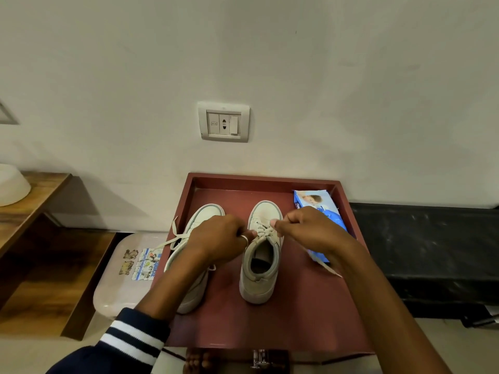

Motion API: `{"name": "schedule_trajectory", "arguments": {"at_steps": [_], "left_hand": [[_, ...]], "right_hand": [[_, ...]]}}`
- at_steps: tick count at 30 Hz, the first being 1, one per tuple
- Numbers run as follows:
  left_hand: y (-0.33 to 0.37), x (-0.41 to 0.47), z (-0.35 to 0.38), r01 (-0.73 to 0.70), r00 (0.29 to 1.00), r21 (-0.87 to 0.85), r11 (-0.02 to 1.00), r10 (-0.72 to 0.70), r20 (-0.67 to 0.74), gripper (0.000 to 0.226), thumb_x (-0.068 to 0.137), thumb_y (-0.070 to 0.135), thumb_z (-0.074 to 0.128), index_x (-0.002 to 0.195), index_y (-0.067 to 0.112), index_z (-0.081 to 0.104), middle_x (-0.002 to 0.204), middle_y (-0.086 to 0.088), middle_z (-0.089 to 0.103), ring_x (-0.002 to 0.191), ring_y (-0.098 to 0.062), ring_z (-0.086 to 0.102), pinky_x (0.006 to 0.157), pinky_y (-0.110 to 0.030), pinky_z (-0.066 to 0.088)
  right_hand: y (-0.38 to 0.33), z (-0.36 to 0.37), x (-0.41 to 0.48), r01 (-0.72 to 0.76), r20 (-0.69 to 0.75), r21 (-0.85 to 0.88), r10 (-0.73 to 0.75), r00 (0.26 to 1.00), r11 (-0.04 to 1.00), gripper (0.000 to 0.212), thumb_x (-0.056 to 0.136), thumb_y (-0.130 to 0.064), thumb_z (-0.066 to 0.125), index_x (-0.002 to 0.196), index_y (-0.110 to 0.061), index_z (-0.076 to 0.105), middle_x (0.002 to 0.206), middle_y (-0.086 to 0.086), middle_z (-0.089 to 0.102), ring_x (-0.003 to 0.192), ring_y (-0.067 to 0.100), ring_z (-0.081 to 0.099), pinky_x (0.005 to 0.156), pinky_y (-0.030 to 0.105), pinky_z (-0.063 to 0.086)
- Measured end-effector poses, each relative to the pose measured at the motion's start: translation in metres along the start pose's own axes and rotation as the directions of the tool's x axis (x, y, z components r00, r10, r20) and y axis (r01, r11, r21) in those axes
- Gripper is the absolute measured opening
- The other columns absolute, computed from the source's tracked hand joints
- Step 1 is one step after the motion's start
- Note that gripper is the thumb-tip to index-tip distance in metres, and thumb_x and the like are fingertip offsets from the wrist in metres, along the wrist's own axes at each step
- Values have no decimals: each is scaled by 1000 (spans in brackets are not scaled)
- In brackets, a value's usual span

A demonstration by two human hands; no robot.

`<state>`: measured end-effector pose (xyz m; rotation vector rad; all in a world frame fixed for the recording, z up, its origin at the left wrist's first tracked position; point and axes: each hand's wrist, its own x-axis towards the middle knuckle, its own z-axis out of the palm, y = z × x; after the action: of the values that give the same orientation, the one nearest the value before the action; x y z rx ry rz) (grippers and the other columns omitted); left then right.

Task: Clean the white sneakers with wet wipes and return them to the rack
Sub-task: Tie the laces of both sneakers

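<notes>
The fingers of the left hand are curled and pinch one lace. The fingers of the right hand pinch the other end of it. The lace belongs to the right white sneaker, which stands upright on the red-brown table. The left white sneaker stands beside it, partly under the left arm, with its laces loose. A blue pack of wet wipes lies in the far right corner, near the wall.
</notes>
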<state>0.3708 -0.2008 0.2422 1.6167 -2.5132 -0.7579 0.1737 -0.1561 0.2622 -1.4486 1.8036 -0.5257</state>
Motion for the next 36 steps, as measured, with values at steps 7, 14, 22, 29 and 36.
{"name": "schedule_trajectory", "arguments": {"at_steps": [7,14,22,29,36], "left_hand": [[12,-1,-1,87,996,-685,723,-78,44,20,101,26,61,91,13,72,49,17,59,44,6,53,46,-6,39],[26,10,25,8,985,-846,532,-148,-84,17,95,14,69,109,8,77,97,-1,78,90,-4,72,68,-7,52],[26,18,33,-6,965,-830,558,-214,-151,21,91,5,71,112,6,76,88,0,76,69,2,67,64,-11,51],[22,20,34,11,961,-781,625,-222,-164,14,92,12,73,105,15,78,84,1,77,83,-18,74,76,-31,60],[19,22,33,4,973,-739,673,-173,-153,31,90,5,73,120,10,73,102,-5,78,89,-14,73,87,-31,60]], "right_hand": [[-7,3,0,-31,1,441,34,999,897,12,91,-16,66,96,-7,73,92,-3,74,86,-3,65,68,3,47],[1,7,4,-3,-115,525,75,991,851,14,87,-8,69,99,-2,73,94,11,75,72,-1,67,61,3,46],[2,9,7,-47,-90,537,113,990,842,21,84,4,68,102,-6,73,91,5,74,87,9,68,62,5,48],[6,12,8,-38,-110,485,104,989,874,12,85,-12,73,96,-11,77,87,4,76,85,11,69,72,15,51],[4,13,10,-71,-81,485,126,989,872,24,85,-3,67,107,-14,73,100,3,73,95,9,67,65,6,48]]}}
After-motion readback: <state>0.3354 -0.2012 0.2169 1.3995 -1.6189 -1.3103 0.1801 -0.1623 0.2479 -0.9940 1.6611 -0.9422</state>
